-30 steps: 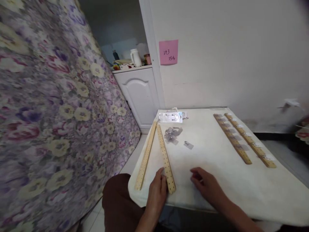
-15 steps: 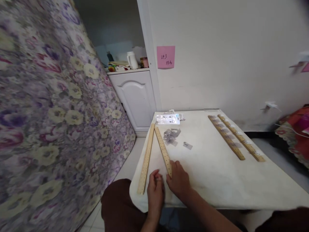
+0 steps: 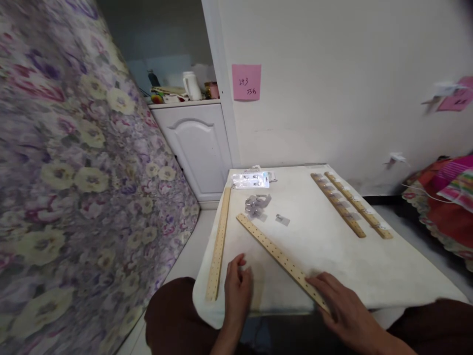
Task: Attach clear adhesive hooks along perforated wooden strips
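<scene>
My right hand (image 3: 344, 311) grips the near end of a pale wooden strip with rows of small holes (image 3: 278, 253), fingers over one side and thumb on the other. The strip slants across the table from the middle left toward the front edge. My left hand (image 3: 237, 287) is by the front edge, fingers loosely bent and apart, holding nothing. A second perforated wooden strip (image 3: 219, 246) lies along the table's left side. Beyond the held strip sit a small heap of clear-backed metal hooks (image 3: 254, 206) and one separate hook (image 3: 283, 220).
A clear blister pack of hooks (image 3: 250, 180) lies at the back of the cloth-covered table (image 3: 384, 276). Two strips, a nearer one (image 3: 339, 205) and an outer one (image 3: 360, 209), carry clear hooks on the right. A flowered curtain (image 3: 88, 182) hangs at left, beside a white cabinet (image 3: 195, 150).
My right hand has moved right and toward me with the wooden strip, swinging it from steep to slanted and away from the left strip. My left hand stays almost in place.
</scene>
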`<control>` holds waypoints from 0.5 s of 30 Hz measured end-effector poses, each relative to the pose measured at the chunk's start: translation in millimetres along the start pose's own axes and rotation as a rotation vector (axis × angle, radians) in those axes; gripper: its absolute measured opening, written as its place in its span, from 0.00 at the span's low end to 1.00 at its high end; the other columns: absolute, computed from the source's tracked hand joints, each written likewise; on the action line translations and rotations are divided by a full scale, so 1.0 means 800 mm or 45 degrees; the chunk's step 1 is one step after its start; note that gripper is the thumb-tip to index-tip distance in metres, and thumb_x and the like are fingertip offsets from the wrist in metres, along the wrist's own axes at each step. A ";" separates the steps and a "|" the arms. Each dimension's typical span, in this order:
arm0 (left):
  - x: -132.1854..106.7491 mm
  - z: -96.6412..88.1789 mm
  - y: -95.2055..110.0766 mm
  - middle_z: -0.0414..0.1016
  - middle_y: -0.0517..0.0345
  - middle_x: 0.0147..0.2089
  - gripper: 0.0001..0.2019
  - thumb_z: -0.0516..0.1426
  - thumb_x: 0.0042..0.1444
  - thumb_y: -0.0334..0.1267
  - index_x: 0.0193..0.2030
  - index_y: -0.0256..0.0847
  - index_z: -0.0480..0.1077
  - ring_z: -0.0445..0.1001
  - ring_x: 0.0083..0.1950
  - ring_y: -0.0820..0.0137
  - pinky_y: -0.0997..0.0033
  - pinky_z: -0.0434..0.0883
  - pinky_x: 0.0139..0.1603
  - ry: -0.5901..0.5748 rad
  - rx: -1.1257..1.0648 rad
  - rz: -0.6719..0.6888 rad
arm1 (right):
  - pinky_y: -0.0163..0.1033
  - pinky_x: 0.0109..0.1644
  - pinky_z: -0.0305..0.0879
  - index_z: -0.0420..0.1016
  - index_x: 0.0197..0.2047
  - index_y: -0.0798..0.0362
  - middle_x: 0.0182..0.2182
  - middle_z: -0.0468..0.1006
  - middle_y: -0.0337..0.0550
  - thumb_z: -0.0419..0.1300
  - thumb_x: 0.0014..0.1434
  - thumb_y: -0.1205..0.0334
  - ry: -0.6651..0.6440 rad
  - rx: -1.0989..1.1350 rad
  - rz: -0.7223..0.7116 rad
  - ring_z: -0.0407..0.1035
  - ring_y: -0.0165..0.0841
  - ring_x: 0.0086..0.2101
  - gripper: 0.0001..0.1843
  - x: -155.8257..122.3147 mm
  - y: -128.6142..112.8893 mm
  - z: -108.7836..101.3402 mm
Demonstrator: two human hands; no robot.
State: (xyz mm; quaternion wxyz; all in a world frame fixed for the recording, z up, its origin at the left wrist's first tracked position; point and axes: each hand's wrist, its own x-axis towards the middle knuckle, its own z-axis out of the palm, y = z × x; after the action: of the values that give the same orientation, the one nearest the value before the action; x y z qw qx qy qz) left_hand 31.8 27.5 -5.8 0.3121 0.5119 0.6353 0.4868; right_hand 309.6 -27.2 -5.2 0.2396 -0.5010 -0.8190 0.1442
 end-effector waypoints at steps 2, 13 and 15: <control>0.014 0.003 0.007 0.70 0.54 0.44 0.18 0.51 0.55 0.39 0.53 0.40 0.65 0.69 0.32 0.72 0.69 0.70 0.36 -0.016 0.089 0.091 | 0.45 0.54 0.67 0.61 0.61 0.43 0.54 0.69 0.47 0.53 0.56 0.66 -0.043 -0.024 0.023 0.66 0.39 0.53 0.29 -0.010 0.012 -0.011; 0.108 0.044 -0.001 0.61 0.42 0.60 0.24 0.50 0.55 0.31 0.60 0.35 0.59 0.61 0.61 0.58 0.52 0.61 0.61 0.079 0.369 0.272 | 0.40 0.41 0.76 0.63 0.59 0.32 0.48 0.76 0.41 0.59 0.53 0.63 0.002 -0.020 0.021 0.73 0.42 0.46 0.31 -0.027 0.009 -0.030; 0.117 0.048 -0.002 0.62 0.42 0.59 0.23 0.49 0.56 0.31 0.60 0.35 0.60 0.62 0.60 0.58 0.52 0.62 0.60 0.053 0.376 0.266 | 0.39 0.40 0.76 0.63 0.59 0.32 0.48 0.76 0.41 0.60 0.53 0.62 -0.009 -0.023 0.043 0.73 0.42 0.45 0.30 -0.025 0.004 -0.031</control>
State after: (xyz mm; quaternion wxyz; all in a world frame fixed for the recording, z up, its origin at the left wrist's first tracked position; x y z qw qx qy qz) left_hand 39.1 128.2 -10.6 0.1680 0.6052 0.6497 0.4283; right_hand 332.8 -43.8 8.9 0.2298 -0.5165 -0.8125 0.1424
